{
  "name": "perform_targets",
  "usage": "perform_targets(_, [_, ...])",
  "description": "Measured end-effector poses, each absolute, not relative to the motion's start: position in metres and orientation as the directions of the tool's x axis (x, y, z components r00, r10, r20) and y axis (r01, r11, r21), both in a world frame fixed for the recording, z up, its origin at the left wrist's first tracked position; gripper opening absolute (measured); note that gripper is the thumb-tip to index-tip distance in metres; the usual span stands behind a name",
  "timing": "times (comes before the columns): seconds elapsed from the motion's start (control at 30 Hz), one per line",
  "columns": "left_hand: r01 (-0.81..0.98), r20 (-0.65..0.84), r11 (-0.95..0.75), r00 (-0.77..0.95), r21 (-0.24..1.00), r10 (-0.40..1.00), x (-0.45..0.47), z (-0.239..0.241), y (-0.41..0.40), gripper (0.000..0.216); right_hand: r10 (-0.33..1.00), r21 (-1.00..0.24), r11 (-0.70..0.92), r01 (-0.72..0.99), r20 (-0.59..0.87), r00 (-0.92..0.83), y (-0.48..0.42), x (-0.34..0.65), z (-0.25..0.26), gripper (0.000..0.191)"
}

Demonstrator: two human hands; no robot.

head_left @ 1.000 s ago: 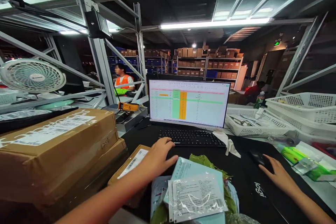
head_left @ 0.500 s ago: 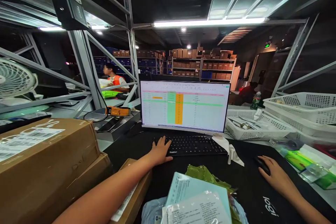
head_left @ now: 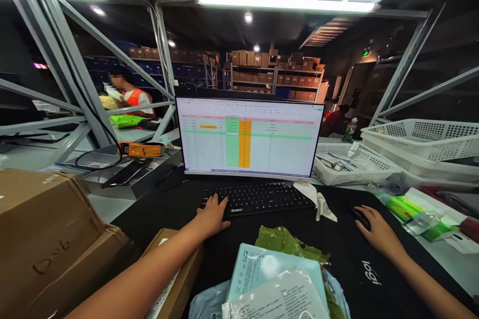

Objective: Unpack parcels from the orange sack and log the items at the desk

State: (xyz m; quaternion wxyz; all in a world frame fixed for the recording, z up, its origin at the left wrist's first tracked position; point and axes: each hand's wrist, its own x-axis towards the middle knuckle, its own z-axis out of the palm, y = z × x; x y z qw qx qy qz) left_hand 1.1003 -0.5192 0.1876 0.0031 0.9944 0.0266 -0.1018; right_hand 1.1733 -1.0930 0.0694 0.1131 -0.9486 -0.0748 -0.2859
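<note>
My left hand (head_left: 212, 215) rests at the left end of a black keyboard (head_left: 273, 197), fingers apart over the keys and thumb off the front edge. Far to the right, my right hand (head_left: 379, 232) curls over a black computer mouse (head_left: 361, 219), partly hidden by the fingers. Behind the keyboard, a monitor (head_left: 202, 152) displays a spreadsheet with a green row and coloured columns. Between my forearms lies a pale blue printed packet (head_left: 277, 266) with a clear printed plastic bag (head_left: 277, 299) over it. Crumpled green plastic (head_left: 277, 239) sits behind them.
Cardboard boxes (head_left: 41, 229) crowd the left side, and a flat carton (head_left: 183, 279) lies beneath my left forearm. White baskets (head_left: 422, 144) stand at right, near a green packet (head_left: 409, 209). Metal posts (head_left: 164, 50) frame the desk. A person in an orange vest (head_left: 138, 99) sits beyond.
My view has tilted down and turned slightly right, so the scene sits higher and further left. The fingers of my left hand look less spread. My right hand stays on the mouse.
</note>
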Motion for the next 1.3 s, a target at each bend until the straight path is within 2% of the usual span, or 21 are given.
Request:
perform_targets(0.13, [0.037, -0.187, -0.999, 0.982, -0.024, 0.041, 1.102, 0.185, -0.518, 0.080, 0.075, -0.151, -0.971, 0.187, 0.548, 0.833, -1.092, 1.171, 0.070, 0.051])
perform_targets(0.27, [0.003, -0.180, -0.999, 0.984, -0.045, 0.011, 1.102, 0.183, -0.518, 0.078, 0.055, -0.113, -0.984, 0.140, 0.556, 0.830, -1.089, 1.161, 0.084, 0.060])
perform_targets(0.33, [-0.012, -0.171, -0.999, 0.985, -0.051, -0.003, 1.102, 0.182, -0.518, 0.078, 0.100, -0.035, -0.988, 0.149, 0.584, 0.805, -1.078, 1.152, 0.102, 0.059])
perform_targets(0.43, [-0.027, -0.169, -0.998, 0.985, -0.050, -0.018, 1.103, 0.180, -0.517, 0.078, 0.244, 0.028, -0.959, 0.283, 0.590, 0.770, -1.042, 1.144, 0.134, 0.047])
perform_targets(0.53, [-0.045, -0.173, -0.998, 0.984, -0.045, -0.037, 1.104, 0.180, -0.516, 0.076, 0.379, -0.005, -0.897, 0.443, 0.508, 0.774, -0.990, 1.146, 0.149, 0.038])
perform_targets(0.63, [-0.057, -0.167, -0.997, 0.985, -0.046, -0.049, 1.103, 0.182, -0.515, 0.072, 0.479, -0.016, -0.847, 0.532, 0.413, 0.775, -0.941, 1.156, 0.143, 0.036])
perform_targets(0.7, [-0.064, -0.161, -0.997, 0.985, -0.045, -0.056, 1.102, 0.185, -0.515, 0.071, 0.486, -0.037, -0.840, 0.541, 0.390, 0.782, -0.918, 1.164, 0.135, 0.037])
perform_targets(0.83, [-0.077, -0.150, -0.996, 0.986, -0.037, -0.071, 1.099, 0.189, -0.515, 0.070, 0.419, -0.083, -0.868, 0.490, 0.408, 0.811, -0.899, 1.178, 0.128, 0.038])
perform_targets(0.93, [-0.072, -0.145, -0.997, 0.987, -0.022, -0.068, 1.097, 0.192, -0.516, 0.070, 0.400, -0.094, -0.874, 0.478, 0.419, 0.815, -0.896, 1.182, 0.133, 0.032])
perform_targets(1.17, [-0.071, -0.201, -0.996, 0.976, 0.050, -0.080, 1.094, 0.196, -0.518, 0.067, 0.497, -0.111, -0.809, 0.577, 0.394, 0.773, -0.879, 1.174, 0.137, 0.030])
perform_targets(1.3, [-0.053, -0.201, -0.997, 0.978, 0.047, -0.062, 1.092, 0.194, -0.521, 0.067, 0.507, -0.137, -0.796, 0.589, 0.382, 0.773, -0.872, 1.177, 0.136, 0.028])
